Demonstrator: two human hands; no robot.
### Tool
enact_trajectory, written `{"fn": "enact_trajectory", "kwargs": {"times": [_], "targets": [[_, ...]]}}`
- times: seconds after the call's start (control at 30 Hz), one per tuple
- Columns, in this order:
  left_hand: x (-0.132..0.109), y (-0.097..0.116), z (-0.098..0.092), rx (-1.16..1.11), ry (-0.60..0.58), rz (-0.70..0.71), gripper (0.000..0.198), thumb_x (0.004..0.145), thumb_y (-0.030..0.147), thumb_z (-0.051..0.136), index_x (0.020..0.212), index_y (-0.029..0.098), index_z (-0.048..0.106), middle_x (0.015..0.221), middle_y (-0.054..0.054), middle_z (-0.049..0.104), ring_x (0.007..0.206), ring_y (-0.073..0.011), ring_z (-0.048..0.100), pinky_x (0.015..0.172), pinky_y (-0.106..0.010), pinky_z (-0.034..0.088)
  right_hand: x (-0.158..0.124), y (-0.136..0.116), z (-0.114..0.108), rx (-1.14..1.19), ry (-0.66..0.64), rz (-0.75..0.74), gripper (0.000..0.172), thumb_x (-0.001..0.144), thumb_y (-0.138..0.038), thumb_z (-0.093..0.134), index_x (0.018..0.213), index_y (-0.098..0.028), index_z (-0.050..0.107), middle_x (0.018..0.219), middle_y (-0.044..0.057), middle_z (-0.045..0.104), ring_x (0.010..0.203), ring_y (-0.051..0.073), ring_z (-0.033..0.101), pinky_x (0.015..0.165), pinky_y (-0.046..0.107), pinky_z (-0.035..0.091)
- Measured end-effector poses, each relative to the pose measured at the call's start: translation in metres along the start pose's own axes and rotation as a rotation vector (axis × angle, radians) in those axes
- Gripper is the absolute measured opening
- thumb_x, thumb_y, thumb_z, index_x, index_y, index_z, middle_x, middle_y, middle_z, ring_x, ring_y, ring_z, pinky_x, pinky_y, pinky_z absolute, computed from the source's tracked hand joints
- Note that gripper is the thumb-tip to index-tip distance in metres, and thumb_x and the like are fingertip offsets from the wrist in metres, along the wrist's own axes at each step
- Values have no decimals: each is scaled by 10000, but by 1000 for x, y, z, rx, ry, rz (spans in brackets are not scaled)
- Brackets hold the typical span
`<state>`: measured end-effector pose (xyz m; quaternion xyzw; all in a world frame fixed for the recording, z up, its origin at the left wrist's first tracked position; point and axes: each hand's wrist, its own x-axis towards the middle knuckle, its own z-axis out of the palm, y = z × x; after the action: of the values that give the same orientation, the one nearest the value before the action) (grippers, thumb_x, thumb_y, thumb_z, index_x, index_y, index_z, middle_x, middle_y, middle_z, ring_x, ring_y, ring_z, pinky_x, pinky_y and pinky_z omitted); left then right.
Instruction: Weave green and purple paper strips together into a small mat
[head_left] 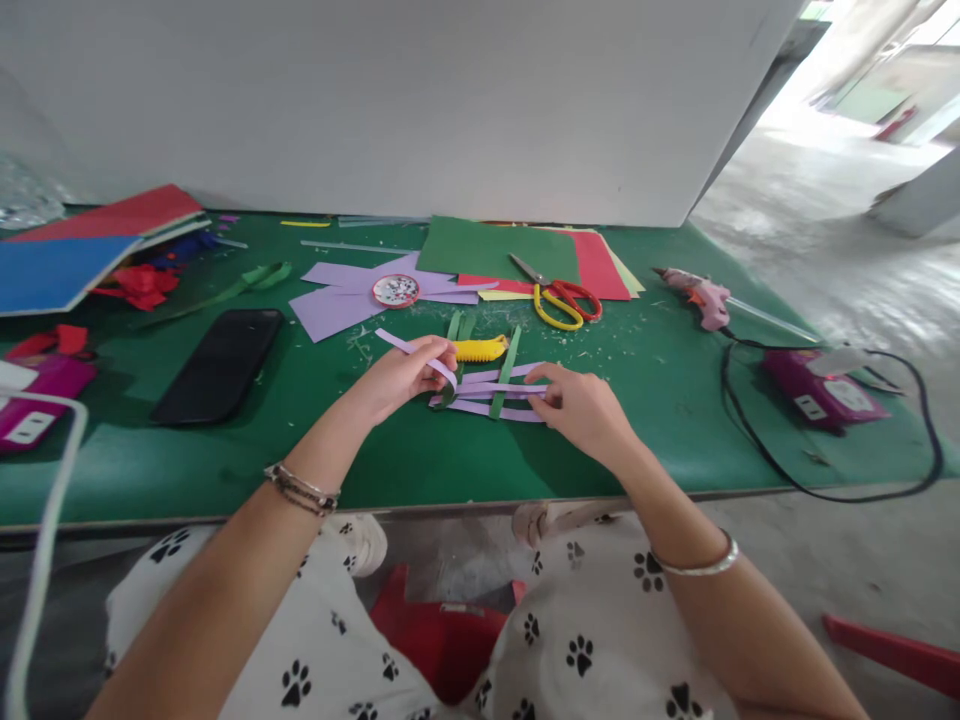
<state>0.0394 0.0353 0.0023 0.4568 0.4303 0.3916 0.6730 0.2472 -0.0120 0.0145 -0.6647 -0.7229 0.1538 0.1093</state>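
Observation:
My left hand (409, 378) pinches a purple paper strip (396, 341), whose free end sticks out up and to the left while its other part curls down by the fingertips. Several purple strips (487, 390) lie crossed with green paper strips (507, 368) on the table, forming a loose lattice. At its right side, my right hand (581, 402) has thumb and forefinger closed on the ends of the purple strips. Just behind the lattice lies a yellow ribbed object (481, 349), partly hidden by the left fingers.
Scissors (559, 298) lie by green (499, 248) and red paper sheets (607, 270). A round tin (395, 291) sits on purple paper (330, 315). A black phone (219, 365) is left; a pink glue gun (705, 297) and a purple power socket (821, 388) with cable stand right.

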Motion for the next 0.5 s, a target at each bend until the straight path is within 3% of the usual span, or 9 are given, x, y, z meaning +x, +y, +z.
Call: {"fn": "enact_trajectory", "kwargs": {"times": [0.17,0.37,0.5], "targets": [[-2,0,-4,125,-119,106,229,634,334,676,743,161,572,668,30,544,579,-78,481,561,-213,409,1,-2,3,-225,36,9,292,783,-265,521,1061,-250,610,679,5,667,613,167,578,488,240,240],[-6,1,-5,516,-302,241,222,652,162,517,851,186,612,882,-24,609,752,-143,544,597,-241,424,3,-5,4,-269,38,31,240,815,-253,485,992,-263,647,789,37,701,664,184,601,498,254,231],[-5,3,-2,685,-351,316,267,697,119,424,822,194,648,934,-35,631,906,-173,561,706,-266,453,5,-6,4,-267,75,-9,204,828,-225,471,898,-243,662,818,28,693,669,165,590,505,257,237]]}}
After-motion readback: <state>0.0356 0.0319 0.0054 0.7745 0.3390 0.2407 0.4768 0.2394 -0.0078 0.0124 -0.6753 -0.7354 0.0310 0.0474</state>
